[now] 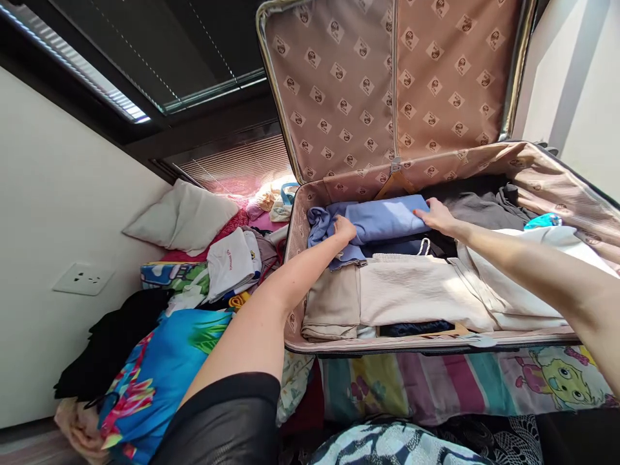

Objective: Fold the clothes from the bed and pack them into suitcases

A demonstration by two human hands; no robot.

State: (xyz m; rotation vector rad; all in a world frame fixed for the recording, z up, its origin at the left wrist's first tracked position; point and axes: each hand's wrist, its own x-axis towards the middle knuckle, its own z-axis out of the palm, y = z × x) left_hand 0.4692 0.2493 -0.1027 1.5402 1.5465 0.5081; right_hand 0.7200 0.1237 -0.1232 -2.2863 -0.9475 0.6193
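Note:
A folded blue garment (pixel 387 218) lies along the far left side of the open suitcase (pixel 484 155). My left hand (pixel 345 230) is closed on its bunched left part, fingers curled into the cloth. At the garment's right end, my right hand (pixel 438 216) grips the edge, thumb toward the fold. Just nearer to me lie a dark navy cloth with a white cord (pixel 425 246) and folded cream clothing (pixel 411 287). Beige folded trousers (pixel 334 300) fill the near left corner. Dark grey clothing (pixel 484 197) sits beyond my right hand.
The suitcase lid (pixel 358 84) stands raised at the back. Left of the case are piled clothes, including a blue floral garment (pixel 179 361) and a white shirt (pixel 231 263), and a pillow (pixel 181 216). A white wall (pixel 53 187) with a socket borders the left. Patterned bedding (pixel 436 387) shows in front.

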